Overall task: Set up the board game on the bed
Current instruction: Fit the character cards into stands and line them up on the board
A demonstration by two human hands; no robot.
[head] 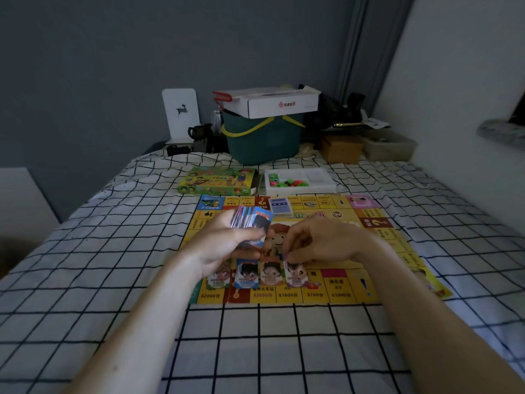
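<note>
A yellow game board [369, 260] lies flat on the checked bed sheet. My left hand [224, 243] grips a fanned stack of play-money notes [252, 223] above the board. My right hand [318, 243] pinches the top edge of a purple note [297, 275] lying on the board's near side. To its left, three more notes lie in a row: a tan one [271, 274], a blue one [247, 275] and a green one [218, 278]. A blue card deck [279, 205] sits on the board's far edge.
Behind the board lie the green game box [217, 180] and a white tray [318, 180] with coloured pieces. Further back stand a teal basket [264, 140] with a white carton on top, a brown box [341, 149] and a white wall at the right.
</note>
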